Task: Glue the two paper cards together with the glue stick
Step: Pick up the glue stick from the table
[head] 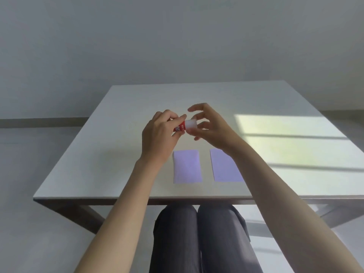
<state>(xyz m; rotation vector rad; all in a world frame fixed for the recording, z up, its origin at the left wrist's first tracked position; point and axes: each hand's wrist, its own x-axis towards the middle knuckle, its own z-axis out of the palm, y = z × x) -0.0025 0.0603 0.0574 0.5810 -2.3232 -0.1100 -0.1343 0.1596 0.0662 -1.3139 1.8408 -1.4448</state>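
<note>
A red glue stick [180,128] with a white cap [191,124] is held above the white table [98,154], lying roughly level. My left hand [159,134] grips its red body. My right hand [208,127] holds the white cap with thumb and fingertips, its other fingers spread. Two pale purple paper cards lie flat side by side below the hands: the left card [187,166] fully visible, the right card [223,168] partly covered by my right forearm. The cards do not touch.
A patch of sunlight [291,142] falls across the table's right side. The near table edge [137,198] runs just above my knees [197,233]. A plain wall stands behind the table.
</note>
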